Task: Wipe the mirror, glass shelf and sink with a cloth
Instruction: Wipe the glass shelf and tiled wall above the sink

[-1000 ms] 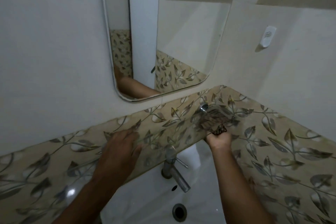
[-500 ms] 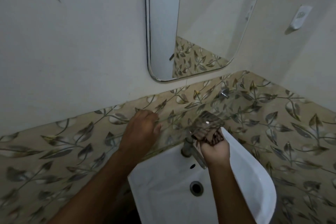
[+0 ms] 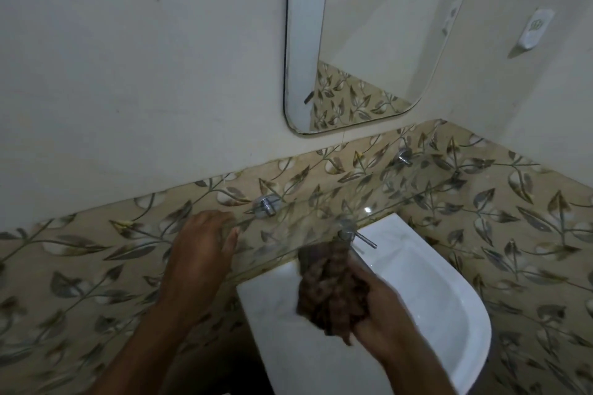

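Leaf-patterned tiles backed a glass shelf under the mirror. The left hand rested flat at nine o'clock; the right hand bunched the cloth over the sink. Leaning hard might crack the shelf

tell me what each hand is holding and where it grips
The right hand grips a bunched brown cloth by its lower end. The left hand holds nothing; it rests at the glass shelf edge.
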Demonstrator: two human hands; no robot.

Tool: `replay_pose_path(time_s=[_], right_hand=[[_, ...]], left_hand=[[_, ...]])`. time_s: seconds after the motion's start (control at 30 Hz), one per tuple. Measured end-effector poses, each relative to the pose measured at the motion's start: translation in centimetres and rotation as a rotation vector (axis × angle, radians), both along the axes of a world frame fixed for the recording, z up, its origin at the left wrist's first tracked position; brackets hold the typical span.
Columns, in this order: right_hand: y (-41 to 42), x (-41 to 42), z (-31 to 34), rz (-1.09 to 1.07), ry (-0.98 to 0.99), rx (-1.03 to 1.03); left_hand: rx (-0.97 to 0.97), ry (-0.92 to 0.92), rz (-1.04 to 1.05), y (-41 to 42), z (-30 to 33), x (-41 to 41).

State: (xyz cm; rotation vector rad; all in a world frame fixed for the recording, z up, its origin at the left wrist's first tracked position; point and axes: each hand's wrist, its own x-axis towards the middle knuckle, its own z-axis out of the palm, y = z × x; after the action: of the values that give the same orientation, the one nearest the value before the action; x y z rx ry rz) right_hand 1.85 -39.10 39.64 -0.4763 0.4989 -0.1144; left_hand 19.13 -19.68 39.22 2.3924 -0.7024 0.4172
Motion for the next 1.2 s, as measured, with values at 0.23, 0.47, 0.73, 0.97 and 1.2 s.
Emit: replay_pose_path(time_s=[0.23,0.47,0.73,0.97,1.2], right_hand=[[-7.1,2.5,5.1,-0.299,0.256,-1.386],[-6.6,10.7,0.0,-0.057,0.607,-2.254],[9.0,10.9,-0.8,0.213,0.302,-2.347],[14.9,11.1,-2.4,0.257,-0.088,-2.452],[10.1,8.9,-3.7,0.024,-0.347,-2.401]], left_hand=[[-0.027,0.071,0.018,0.9,-0.3,-0.7],[-0.062,0.062,0.035,0.6,0.2,-2.0],[-0.145,0.05,0.081,2.9,0.0,-1.0],[-0.17,0.056,0.184,5.1,-0.7,-0.5],[-0.207,0.071,0.133,4.3,-0.5,-1.3]])
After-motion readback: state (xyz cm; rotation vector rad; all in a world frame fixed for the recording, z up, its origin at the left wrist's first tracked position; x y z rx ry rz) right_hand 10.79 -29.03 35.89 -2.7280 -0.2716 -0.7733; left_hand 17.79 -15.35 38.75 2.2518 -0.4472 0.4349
